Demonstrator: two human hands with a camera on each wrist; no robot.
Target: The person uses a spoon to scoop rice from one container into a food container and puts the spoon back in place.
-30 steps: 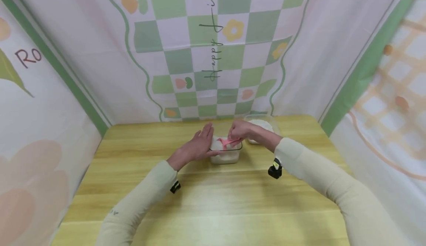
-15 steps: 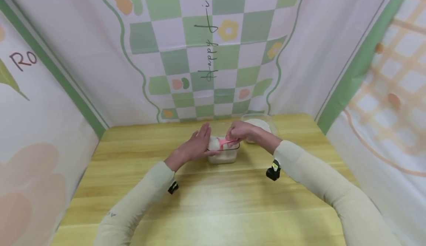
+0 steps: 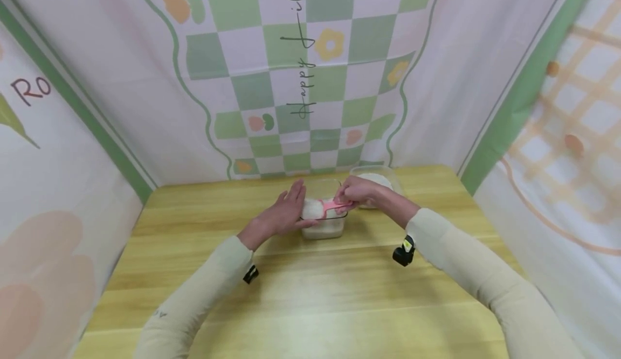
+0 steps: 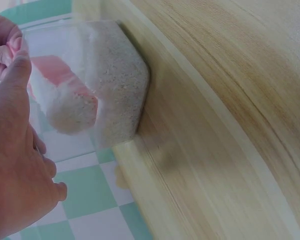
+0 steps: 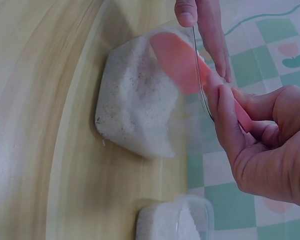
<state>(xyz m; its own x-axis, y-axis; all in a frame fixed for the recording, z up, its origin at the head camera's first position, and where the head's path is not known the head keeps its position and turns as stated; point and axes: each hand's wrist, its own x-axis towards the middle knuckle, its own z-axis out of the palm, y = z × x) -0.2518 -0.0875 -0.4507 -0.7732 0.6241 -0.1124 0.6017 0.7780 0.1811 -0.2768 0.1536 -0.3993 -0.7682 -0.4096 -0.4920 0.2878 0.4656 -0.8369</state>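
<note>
A clear rectangular container [image 3: 322, 233] of white rice stands toward the far side of the table. My right hand [image 3: 358, 192] grips the handle of a pink scoop [image 5: 176, 59] at the container's right rim. In the left wrist view, a rounded heap of rice [image 4: 72, 114] fills the scoop's bowl, seen through the clear wall. My left hand [image 3: 283, 213] steadies the container's left side. Its fingers are extended, and the thumb lies along the near rim. The scoop's bowl is inside the container, close over the remaining rice [image 5: 135, 100].
Behind my right hand, a second clear tub [image 3: 395, 178] with white contents stands at the back right. The wooden table [image 3: 310, 294] ends at a patterned cloth backdrop [image 3: 301, 89]. Cloth walls rise at both sides.
My right hand has drawn slightly right with the scoop, and a heap of rice now shows plainly in the bowl. The left hand stays at the container. The head view has shifted slightly.
</note>
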